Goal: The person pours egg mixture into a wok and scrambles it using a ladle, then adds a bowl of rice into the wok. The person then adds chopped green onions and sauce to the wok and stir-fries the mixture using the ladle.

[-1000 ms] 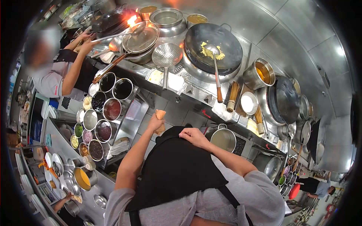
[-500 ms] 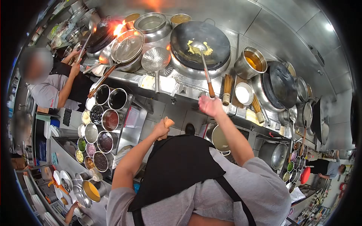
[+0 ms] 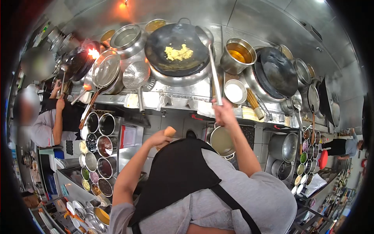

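stainless steel makes up the wall and the long cooking counter, with grey floor tiles below. a black wok sits on its round burner at the middle of the counter, and a clump of yellow food lies in the bottom of it. to the right stand a steel pot of amber liquid and a bowl with something white inside; sauce tins are ranked at the left. a flame burns beside another wok, near a co-worker whose head is blurred.

dark curved edges cut off the room's far sides. what the bowl of the ladle carries is hard to make out, and the end of its handle is lost inside the fist.

the right arm reaches forward, its hand closed round that handle; the ladle slants up to the wok's right rim, its bowl away from the food. the left elbow is bent, the hand low in front of the black apron, fingers curled round a tan bundle, perhaps cloth, partly covered by the grip.
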Demonstrator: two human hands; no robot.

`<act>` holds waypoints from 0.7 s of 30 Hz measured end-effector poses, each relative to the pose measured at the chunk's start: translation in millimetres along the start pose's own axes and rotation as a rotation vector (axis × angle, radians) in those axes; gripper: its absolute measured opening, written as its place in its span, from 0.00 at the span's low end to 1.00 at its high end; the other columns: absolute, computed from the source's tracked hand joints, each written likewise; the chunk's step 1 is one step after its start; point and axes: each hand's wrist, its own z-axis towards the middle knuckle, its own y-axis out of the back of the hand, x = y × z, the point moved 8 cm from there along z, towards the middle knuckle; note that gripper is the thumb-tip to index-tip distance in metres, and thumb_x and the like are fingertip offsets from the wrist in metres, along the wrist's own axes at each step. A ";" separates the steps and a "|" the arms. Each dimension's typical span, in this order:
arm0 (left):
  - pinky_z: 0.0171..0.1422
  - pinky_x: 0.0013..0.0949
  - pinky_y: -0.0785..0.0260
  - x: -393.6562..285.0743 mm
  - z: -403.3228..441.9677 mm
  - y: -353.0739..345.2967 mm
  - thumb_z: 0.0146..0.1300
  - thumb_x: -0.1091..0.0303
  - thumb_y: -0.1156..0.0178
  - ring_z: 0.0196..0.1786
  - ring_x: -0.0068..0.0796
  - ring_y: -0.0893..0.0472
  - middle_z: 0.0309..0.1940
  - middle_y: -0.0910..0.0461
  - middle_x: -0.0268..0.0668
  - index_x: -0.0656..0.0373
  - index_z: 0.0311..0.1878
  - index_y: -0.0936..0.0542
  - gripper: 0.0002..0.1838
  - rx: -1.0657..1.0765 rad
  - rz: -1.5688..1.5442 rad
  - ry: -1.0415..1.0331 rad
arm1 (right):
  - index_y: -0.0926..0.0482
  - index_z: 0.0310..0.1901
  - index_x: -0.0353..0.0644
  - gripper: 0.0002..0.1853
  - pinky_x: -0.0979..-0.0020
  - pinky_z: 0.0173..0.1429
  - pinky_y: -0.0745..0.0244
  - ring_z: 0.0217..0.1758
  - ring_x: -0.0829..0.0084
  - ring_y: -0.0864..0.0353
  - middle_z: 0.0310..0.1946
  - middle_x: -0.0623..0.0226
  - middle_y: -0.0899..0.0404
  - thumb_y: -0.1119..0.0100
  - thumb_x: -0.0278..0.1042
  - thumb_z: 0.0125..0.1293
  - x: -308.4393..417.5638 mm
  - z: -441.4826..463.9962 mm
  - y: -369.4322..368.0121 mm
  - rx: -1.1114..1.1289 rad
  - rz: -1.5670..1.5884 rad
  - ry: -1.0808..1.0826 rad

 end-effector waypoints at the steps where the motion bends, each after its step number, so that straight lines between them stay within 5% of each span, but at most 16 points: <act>1: 0.59 0.37 0.27 1.2 -3.0 -1.4 0.58 0.57 0.32 0.55 0.36 0.18 0.52 0.17 0.43 0.64 0.61 0.26 0.31 0.029 -0.195 0.075 | 0.30 0.52 0.41 0.13 0.76 0.11 0.41 0.10 0.80 0.35 0.18 0.72 0.32 0.45 0.27 0.67 1.9 2.3 31.9 -0.010 0.086 0.016; 3: 0.58 0.36 0.26 -22.4 -22.1 -2.5 0.62 0.64 0.34 0.52 0.32 0.17 0.51 0.17 0.39 0.63 0.60 0.24 0.25 0.081 -0.574 0.225 | 0.30 0.51 0.41 0.13 0.75 0.10 0.43 0.08 0.79 0.37 0.16 0.71 0.33 0.47 0.25 0.66 26.1 -3.8 62.6 -0.060 0.166 0.085; 7: 0.58 0.32 0.27 -77.2 -14.6 -42.3 0.59 0.65 0.33 0.55 0.33 0.19 0.54 0.19 0.41 0.62 0.62 0.27 0.28 0.257 -0.585 0.120 | 0.31 0.48 0.38 0.12 0.73 0.12 0.41 0.09 0.77 0.37 0.16 0.70 0.32 0.50 0.24 0.63 48.9 6.4 128.4 -0.277 0.004 0.191; 10: 0.60 0.35 0.28 -81.6 24.2 -43.0 0.55 0.66 0.34 0.56 0.37 0.19 0.52 0.18 0.44 0.60 0.65 0.29 0.32 0.045 0.086 -0.072 | 0.32 0.47 0.39 0.10 0.74 0.13 0.41 0.10 0.79 0.34 0.17 0.71 0.31 0.49 0.24 0.63 62.6 23.2 162.9 -0.380 -0.030 0.143; 11: 0.58 0.42 0.28 -88.6 27.6 -40.0 0.52 0.66 0.35 0.55 0.48 0.19 0.49 0.18 0.48 0.58 0.60 0.29 0.30 -0.061 0.101 -0.127 | 0.32 0.46 0.40 0.10 0.74 0.12 0.40 0.11 0.79 0.34 0.17 0.71 0.31 0.49 0.24 0.63 62.5 28.5 169.2 -0.368 0.002 0.130; 14: 0.53 0.49 0.27 -85.8 35.3 -31.9 0.52 0.65 0.33 0.52 0.56 0.20 0.47 0.17 0.49 0.59 0.51 0.29 0.24 -0.229 0.362 -0.009 | 0.32 0.45 0.41 0.08 0.75 0.12 0.39 0.11 0.79 0.34 0.18 0.73 0.32 0.48 0.24 0.65 55.0 34.0 179.6 -0.308 0.191 0.094; 21: 0.49 0.56 0.29 -106.8 -2.5 -17.2 0.53 0.72 0.35 0.51 0.56 0.20 0.44 0.19 0.49 0.57 0.46 0.31 0.19 -0.578 0.390 0.173 | 0.30 0.47 0.40 0.07 0.75 0.12 0.38 0.11 0.80 0.36 0.18 0.74 0.34 0.49 0.25 0.69 49.3 30.8 175.7 -0.184 0.561 0.124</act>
